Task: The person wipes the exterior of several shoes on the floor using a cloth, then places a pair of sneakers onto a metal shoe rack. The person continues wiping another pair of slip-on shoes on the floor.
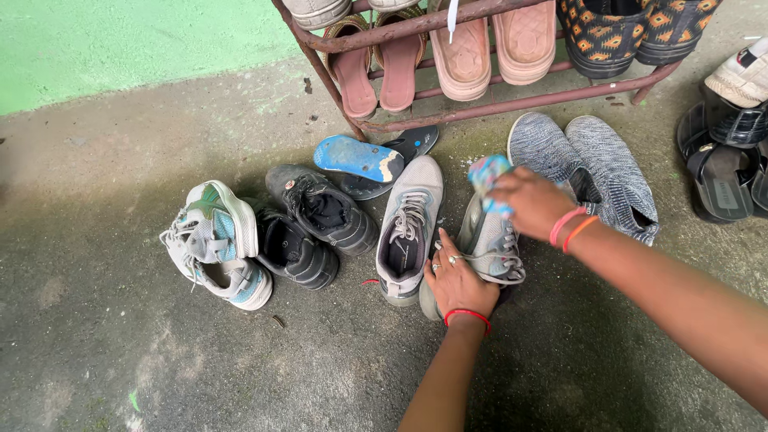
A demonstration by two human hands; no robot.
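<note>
1. Grey mesh sneaker (pixel 490 240): lies on the concrete floor (pixel 120 336) in front of the rusty metal shoe rack (pixel 512 104), toe toward the rack, heel toward the person. Its long axis runs near to far, tilted slightly right.
2. Left hand (pixel 456 280): rests flat on the heel end and lace area of that sneaker, fingers spread and pressing down, closed on nothing. It is the nearer hand to the shoe's opening.
3. Right hand (pixel 532 202): sits over the toe end of the same sneaker, fingers curled tight around a blue patterned cloth (pixel 488 178). The cloth touches the toe, on the far side of the left hand along the shoe's axis.
4. Matching grey sneaker (pixel 410 228): stands upright just beside the held one, to its left, parallel to it.
5. Grey knit slip-ons (pixel 588 168): lie just right of the right hand, partly behind the wrist.
6. Black sneakers (pixel 316 228) and white-and-teal sneakers (pixel 220 244): sit further left, apart from both hands.
</note>
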